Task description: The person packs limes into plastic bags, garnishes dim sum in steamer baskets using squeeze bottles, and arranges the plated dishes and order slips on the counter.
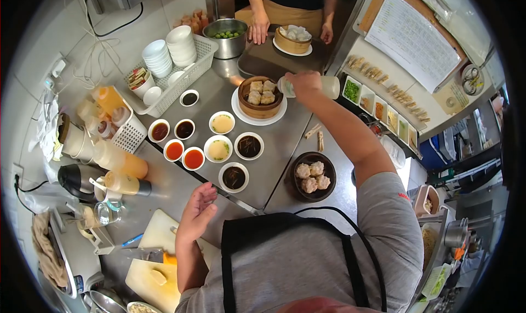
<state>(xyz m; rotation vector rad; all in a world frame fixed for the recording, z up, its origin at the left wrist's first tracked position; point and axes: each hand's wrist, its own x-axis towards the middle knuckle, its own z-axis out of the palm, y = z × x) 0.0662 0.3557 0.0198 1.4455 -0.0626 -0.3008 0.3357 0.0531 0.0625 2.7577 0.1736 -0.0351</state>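
My right hand [307, 85] is wrapped round a pale bottle [330, 87], held on its side with one end close to a bamboo steamer [260, 113]. Several dumplings [261, 92] sit in that steamer, which stands on a white plate [239, 113]. Over the counter's near edge, my left hand [197, 211] is empty, fingers apart. Beside it are small white bowls of dark sauce with shreds [234, 177], red sauce [193, 158] and pale sauce with green bits [218, 150]. Below my right arm, a dark round steamer [290, 179] holds more dumplings [313, 176].
Another person's hand [259, 28] rests near a dark tray [257, 61] bearing another steamer [293, 39]. A metal pot [228, 49] and a basket of bowls [206, 58] stand at the back. Bottles [121, 159] line the left; garnish trays [378, 108] the right. Cutting boards [150, 283] lie near left.
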